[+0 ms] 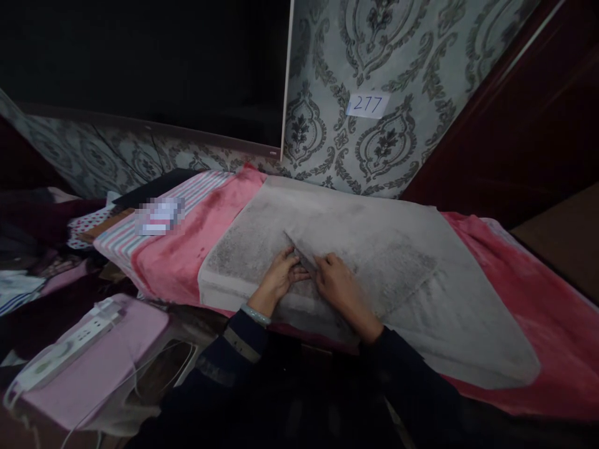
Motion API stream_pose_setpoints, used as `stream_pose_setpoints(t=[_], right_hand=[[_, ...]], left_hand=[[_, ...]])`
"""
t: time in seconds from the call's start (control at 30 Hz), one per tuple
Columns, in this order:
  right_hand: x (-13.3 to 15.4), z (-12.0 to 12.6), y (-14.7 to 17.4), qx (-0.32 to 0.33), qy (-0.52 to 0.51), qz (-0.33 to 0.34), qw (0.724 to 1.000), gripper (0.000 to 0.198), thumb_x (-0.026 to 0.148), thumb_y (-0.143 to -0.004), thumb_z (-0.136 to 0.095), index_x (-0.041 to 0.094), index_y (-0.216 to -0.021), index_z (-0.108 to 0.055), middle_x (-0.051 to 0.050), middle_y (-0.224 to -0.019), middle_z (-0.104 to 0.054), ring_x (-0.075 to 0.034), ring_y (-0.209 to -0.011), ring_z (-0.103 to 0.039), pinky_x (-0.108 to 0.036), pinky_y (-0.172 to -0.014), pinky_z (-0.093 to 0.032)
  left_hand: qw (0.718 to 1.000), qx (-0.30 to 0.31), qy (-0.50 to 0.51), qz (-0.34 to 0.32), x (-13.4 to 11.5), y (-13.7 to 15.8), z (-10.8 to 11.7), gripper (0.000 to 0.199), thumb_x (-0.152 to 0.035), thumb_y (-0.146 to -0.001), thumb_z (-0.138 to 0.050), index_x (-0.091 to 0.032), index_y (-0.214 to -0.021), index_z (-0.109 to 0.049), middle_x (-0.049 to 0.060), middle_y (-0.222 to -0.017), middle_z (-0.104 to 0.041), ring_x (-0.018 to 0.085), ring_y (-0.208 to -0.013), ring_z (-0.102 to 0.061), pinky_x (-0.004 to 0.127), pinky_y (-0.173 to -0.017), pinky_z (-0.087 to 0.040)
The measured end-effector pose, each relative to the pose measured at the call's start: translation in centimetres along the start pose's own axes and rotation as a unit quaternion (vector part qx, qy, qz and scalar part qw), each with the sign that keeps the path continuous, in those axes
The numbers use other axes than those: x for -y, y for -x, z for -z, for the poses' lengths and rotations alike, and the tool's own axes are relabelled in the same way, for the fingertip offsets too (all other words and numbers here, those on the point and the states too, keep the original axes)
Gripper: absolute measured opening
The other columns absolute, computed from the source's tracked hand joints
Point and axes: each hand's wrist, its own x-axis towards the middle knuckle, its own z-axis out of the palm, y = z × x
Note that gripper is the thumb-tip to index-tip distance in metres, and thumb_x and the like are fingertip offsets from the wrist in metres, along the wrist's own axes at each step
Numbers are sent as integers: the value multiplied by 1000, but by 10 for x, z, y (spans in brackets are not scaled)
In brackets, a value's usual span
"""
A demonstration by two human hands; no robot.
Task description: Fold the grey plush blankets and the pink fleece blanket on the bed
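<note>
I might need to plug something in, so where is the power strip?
In the head view, the white power strip lies at the lower left on a pink cushion, left of the left hand.

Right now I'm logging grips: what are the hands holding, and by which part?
Both the left hand and right hand pinch a raised fold near the middle of the grey towel.
</note>
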Motion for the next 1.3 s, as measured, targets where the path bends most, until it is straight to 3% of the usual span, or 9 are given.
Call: stream_pose_setpoints(t=[0.13, 0.33, 0.57, 0.7, 0.83, 0.97, 1.1, 1.2, 1.3], right_hand=[[-3, 1, -2, -4, -17, 3, 1000, 39, 14, -97, -50, 16, -134, -63, -13, -113, -62, -24, -107, -59, -30, -87, -45], [-6, 22, -12, -26, -39, -3, 999, 30, 11, -94, -48, 17, -113, -71, -10, -105, -62, -21, -99, -60, -27, -81, -45], [-10, -2, -8, -13, -101, 13, 995, 33, 17, -101, -44, 15, -121, -70, -11, -102, -64, -21, -96, -62, -29, -86, -47], [-18, -3, -8, 1, -136, 17, 991, 34, 15, -100, -44, 14, -119, -72, -10, -100, -66, -21, -96, -64, -29, -87, -47], [-22, 0, -10, -31, -153, 28, 987, 37, 11, -93, -50, 15, -124, -70, -11, -109, -69, -22, -103, -64, -30, -92, -48], [-18, 2, -13, -58, -172, 20, 983, 38, 8, -91, -51, 17, -122, -71, -10, -112, -71, -21, -106, -64, -31, -95, -48], [-13, -2, -8, -50, -178, 52, 981, 32, 15, -92, -56, 18, -119, -73, -10, -109, -69, -22, -105, -64, -32, -93, -49], [-25, -1, -2, -62, -230, 61, 969, 30, 23, -98, -51, 20, -118, -73, -10, -109, -71, -21, -104, -65, -33, -92, -51], [-50, 5, 2, -110, -239, 46, 964, 38, 29, -103, -43, 20, -129, -69, -11, -119, -71, -23, -113, -64, -38, -99, -51]], left_hand=[[1000, -7, -13, 4, -2, 2, -2, 56, -8, -80, -64, -20, -132, -46, 5, -92, -73, 21, -69, -73, 42, -78, -62], [1000, -2, 0, -4, -3, 4, -2, 55, -8, -74, -72, -20, -123, -49, 0, -79, -70, 20, -63, -71, 38, -69, -61], [1000, -8, -5, -1, -1, 2, -2, 61, -9, -75, -71, -19, -130, -47, 3, -86, -73, 21, -65, -72, 40, -71, -61], [1000, -18, -8, -2, 0, -2, -2, 68, -10, -72, -77, -20, -132, -46, 4, -86, -74, 22, -66, -72, 41, -71, -62], [999, -13, -41, 5, -2, -8, -5, 63, -10, -70, -77, -19, -127, -51, 3, -83, -72, 19, -67, -71, 36, -69, -61], [993, -35, -101, -41, -3, -15, -11, 58, -10, -68, -75, -19, -122, -55, -1, -76, -68, 14, -63, -66, 26, -60, -56], [989, -67, -115, -70, 1, -18, -14, 52, -9, -66, -75, -18, -114, -58, -3, -70, -65, 13, -57, -61, 23, -54, -52], [988, -88, -105, -76, 2, -17, -14, 49, -7, -64, -76, -18, -108, -58, -3, -69, -66, 14, -58, -62, 25, -54, -53], [992, -82, -90, -44, -5, -18, -16, 39, -8, -65, -73, -16, -101, -62, -1, -68, -66, 15, -57, -62, 28, -56, -55]])
